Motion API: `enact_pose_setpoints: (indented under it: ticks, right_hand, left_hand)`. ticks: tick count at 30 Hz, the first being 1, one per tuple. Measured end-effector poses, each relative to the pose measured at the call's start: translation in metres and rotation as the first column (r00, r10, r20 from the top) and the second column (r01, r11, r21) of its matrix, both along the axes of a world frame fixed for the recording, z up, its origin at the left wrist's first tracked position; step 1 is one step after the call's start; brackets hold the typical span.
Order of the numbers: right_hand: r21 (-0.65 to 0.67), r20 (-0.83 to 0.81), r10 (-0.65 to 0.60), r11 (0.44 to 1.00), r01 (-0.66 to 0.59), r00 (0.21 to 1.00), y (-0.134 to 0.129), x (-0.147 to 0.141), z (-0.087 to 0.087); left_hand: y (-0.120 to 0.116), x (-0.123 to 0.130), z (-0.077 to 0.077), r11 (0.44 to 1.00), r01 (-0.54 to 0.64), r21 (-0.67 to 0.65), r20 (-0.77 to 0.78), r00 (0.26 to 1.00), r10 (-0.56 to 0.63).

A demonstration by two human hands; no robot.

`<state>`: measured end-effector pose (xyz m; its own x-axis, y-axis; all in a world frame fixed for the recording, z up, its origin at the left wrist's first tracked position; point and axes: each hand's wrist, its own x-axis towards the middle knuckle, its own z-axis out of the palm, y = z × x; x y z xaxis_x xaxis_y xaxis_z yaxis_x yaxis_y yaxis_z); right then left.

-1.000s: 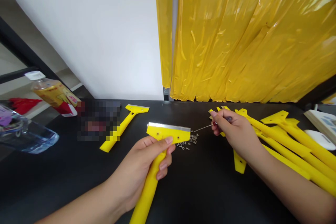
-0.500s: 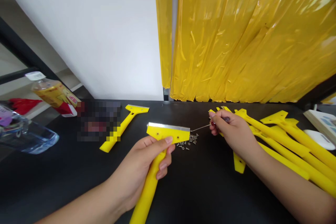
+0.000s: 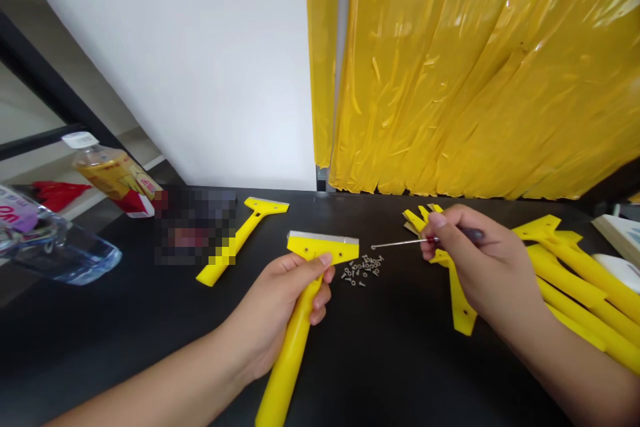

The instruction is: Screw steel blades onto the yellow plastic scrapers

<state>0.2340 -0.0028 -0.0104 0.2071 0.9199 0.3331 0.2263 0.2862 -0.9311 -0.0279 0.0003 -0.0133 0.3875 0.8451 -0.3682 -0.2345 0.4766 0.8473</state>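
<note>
My left hand (image 3: 295, 300) is closed around the neck of a yellow scraper (image 3: 285, 373), thumb pressed just below its head. A silvery blade strip (image 3: 325, 239) runs along the head's top edge, and two dark holes show in the head. Between the fingers of my right hand (image 3: 480, 260) is a screwdriver (image 3: 400, 243) with a thin metal shaft and dark handle. Its tip points left, apart from the scraper, and seems to carry a tiny bit of metal. Small loose screws (image 3: 363, 269) lie in a heap on the table just right of the scraper head.
Another yellow scraper (image 3: 243, 240) lies left on the black table (image 3: 380, 367). Several yellow scraper handles (image 3: 575, 273) are piled at right, partly behind my right arm. Two bottles, one amber (image 3: 117, 173) and one clear (image 3: 75, 247), are at left. Yellow film (image 3: 450, 80) hangs behind.
My right hand has drawn the screwdriver to the right, its tip now away from the scraper's head and turned more level. My left hand still holds the scraper. The view has shifted slightly.
</note>
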Motion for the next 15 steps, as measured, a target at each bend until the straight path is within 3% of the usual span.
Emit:
enact_pose_setpoints:
  ticks: [6, 10, 15]
  right_hand:
    - [0.177, 0.151, 0.000, 0.984, -0.027, 0.989, -0.029, -0.013, 0.013]
    - [0.181, 0.207, 0.096, 0.974, -0.134, 0.974, -0.035, -0.017, 0.010]
    - [0.159, 0.154, 0.129, 0.975, -0.153, 0.980, -0.033, -0.018, 0.005]
  left_hand:
    - [0.000, 0.002, -0.006, 0.998, 0.039, -0.059, 0.030, 0.999, -0.038]
    - [-0.003, 0.002, -0.002, 0.994, 0.089, -0.062, 0.012, 0.996, -0.089]
    - [-0.005, 0.004, 0.000, 0.992, 0.103, -0.073, -0.008, 0.995, -0.104]
